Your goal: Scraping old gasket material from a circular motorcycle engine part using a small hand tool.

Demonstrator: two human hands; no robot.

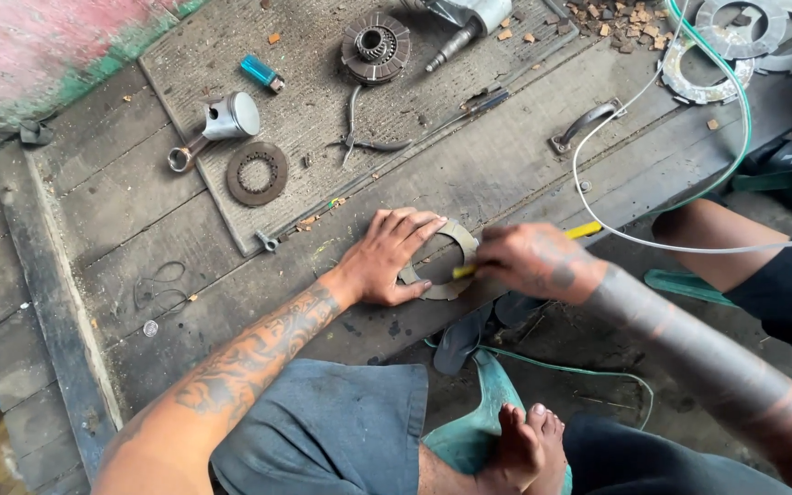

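Ring-shaped metal plate [442, 266] lies flat on the edge of the wooden platform [121, 211], right under both hands. Left hand [387, 258] rests on its left side, fingers spread, pressing it down. Right hand [529, 261] comes in from the right, closed around a yellow-handled tool [582, 230] whose long handle points right while its tip touches the ring. Pliers [359, 128] lie farther away.

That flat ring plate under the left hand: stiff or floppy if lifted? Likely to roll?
The ring plate looks like thin metal, so probably stiff. It lies flat on the wooden platform, so it would likely slide rather than roll. The left hand presses it, hinting it shifts easily.
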